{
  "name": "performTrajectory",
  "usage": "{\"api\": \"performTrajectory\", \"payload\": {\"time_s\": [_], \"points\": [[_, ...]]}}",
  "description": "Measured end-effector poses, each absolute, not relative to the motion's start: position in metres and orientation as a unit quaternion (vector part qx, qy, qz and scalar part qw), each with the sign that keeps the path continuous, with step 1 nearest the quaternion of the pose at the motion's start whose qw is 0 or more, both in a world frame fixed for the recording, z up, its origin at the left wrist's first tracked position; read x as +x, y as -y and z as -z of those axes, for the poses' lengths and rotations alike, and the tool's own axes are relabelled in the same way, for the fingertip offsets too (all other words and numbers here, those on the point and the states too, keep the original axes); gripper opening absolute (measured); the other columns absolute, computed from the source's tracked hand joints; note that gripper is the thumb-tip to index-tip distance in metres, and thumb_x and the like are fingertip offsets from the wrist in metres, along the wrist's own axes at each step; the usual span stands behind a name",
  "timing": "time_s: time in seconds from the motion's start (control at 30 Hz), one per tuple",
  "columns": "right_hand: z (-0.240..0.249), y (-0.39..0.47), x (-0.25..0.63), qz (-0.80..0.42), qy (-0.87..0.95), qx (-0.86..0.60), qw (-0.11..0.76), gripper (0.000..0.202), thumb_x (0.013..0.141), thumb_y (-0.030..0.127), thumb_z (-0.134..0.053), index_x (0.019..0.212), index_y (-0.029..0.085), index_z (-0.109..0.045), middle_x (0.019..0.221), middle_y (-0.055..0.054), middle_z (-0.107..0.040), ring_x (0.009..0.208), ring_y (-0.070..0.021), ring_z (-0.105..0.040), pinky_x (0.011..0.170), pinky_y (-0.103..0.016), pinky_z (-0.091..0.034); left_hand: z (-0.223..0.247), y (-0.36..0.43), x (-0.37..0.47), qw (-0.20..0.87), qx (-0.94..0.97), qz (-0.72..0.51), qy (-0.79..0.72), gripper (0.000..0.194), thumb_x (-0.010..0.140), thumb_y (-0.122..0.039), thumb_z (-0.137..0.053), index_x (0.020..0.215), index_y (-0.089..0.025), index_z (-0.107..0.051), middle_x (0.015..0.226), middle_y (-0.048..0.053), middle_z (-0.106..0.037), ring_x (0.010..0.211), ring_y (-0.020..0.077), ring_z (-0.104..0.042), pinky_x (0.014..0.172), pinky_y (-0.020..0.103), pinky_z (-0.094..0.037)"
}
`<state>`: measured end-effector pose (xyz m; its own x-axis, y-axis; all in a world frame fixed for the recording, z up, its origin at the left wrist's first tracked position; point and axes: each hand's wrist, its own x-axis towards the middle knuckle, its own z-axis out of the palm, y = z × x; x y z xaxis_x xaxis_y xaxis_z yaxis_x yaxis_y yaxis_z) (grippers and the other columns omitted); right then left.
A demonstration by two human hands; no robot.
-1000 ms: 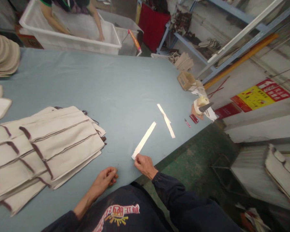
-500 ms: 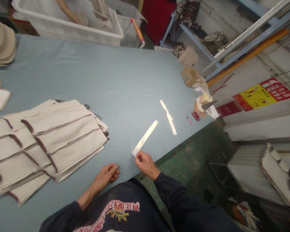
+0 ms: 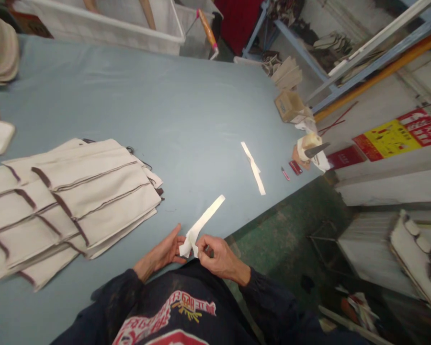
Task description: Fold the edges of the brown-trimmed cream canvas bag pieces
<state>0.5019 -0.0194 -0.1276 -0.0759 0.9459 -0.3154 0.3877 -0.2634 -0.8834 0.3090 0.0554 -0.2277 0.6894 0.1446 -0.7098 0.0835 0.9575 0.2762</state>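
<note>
A pale, flat strip (image 3: 206,215), its near end folded or crossed over, reaches away from me at the table's front edge. My right hand (image 3: 219,256) pinches that near end between thumb and fingers. Just left of it, my left hand (image 3: 167,249) is open, thumb raised and fingers apart, close beside the strip's folded end; whether its fingertips touch the strip is hard to tell. A second pale strip (image 3: 254,170) lies on the table farther right. To the left are overlapping beige fabric pieces (image 3: 107,191) with dark edging.
The blue-green table (image 3: 158,105) has a right edge dropping to the green floor. Along that edge sit a small red-handled tool (image 3: 285,173), a dark red box (image 3: 295,167), a cone-shaped object (image 3: 316,150) and a cardboard box (image 3: 289,106). White bins (image 3: 129,33) stand behind, with a person's arms over one.
My right hand has drawn the near strip toward my body, its near end now lifted and crossed. My left hand has moved right and opened beside it.
</note>
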Motion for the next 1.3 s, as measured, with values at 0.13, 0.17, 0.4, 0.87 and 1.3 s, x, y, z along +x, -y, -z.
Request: {"api": "performTrajectory", "payload": {"time_s": [0.13,0.17,0.4,0.87,1.3], "points": [[0.140,0.029,0.501,-0.535,0.502,-0.625,0.269,0.008,0.078,0.013,-0.062,0.075,0.019,-0.058,0.067,0.006,-0.055,0.060,-0.0093,-0.047,0.059,-0.020,-0.037,0.225,-0.048,0.320,0.920,0.124,-0.029,-0.371,0.050,0.089,-0.062,-0.070,0.092,-0.012,-0.071,0.085,0.012,-0.076,0.071,0.0199,-0.072,0.063,0.028,-0.062],[0.144,0.032,0.502,-0.546,0.488,-0.626,0.268,0.008,0.079,0.014,-0.063,0.075,0.019,-0.058,0.067,0.006,-0.055,0.059,-0.0091,-0.047,0.058,-0.020,-0.036,0.225,-0.046,0.322,0.918,0.123,-0.043,-0.374,0.045,0.089,-0.057,-0.073,0.093,-0.012,-0.071,0.085,0.011,-0.076,0.071,0.0192,-0.072,0.065,0.028,-0.063],[0.155,0.036,0.511,-0.618,0.397,-0.609,0.298,0.013,0.087,0.030,-0.062,0.082,0.019,-0.055,0.071,0.003,-0.059,0.063,-0.0112,-0.054,0.062,-0.022,-0.045,0.201,-0.047,0.331,0.896,0.165,-0.123,-0.394,0.037,0.084,-0.046,-0.081,0.099,-0.013,-0.072,0.086,0.007,-0.073,0.074,0.0177,-0.070,0.067,0.027,-0.064],[0.133,-0.010,0.497,-0.630,0.427,-0.550,0.345,0.015,0.083,0.031,-0.062,0.079,0.021,-0.052,0.071,0.004,-0.052,0.065,-0.0114,-0.047,0.063,-0.024,-0.039,0.156,-0.046,0.308,0.782,0.367,-0.221,-0.452,0.061,0.080,-0.072,-0.071,0.105,-0.017,-0.075,0.113,0.011,-0.073,0.109,0.0302,-0.063,0.086,0.035,-0.056],[0.129,-0.031,0.482,-0.670,0.454,-0.487,0.329,0.014,0.080,0.030,-0.066,0.078,0.019,-0.057,0.069,0.004,-0.053,0.061,-0.0112,-0.045,0.059,-0.024,-0.036,0.160,-0.046,0.306,0.686,0.363,-0.331,-0.537,0.048,0.075,-0.064,-0.076,0.074,-0.017,-0.067,0.067,0.001,-0.066,0.064,0.0159,-0.060,0.063,0.025,-0.051]]}}
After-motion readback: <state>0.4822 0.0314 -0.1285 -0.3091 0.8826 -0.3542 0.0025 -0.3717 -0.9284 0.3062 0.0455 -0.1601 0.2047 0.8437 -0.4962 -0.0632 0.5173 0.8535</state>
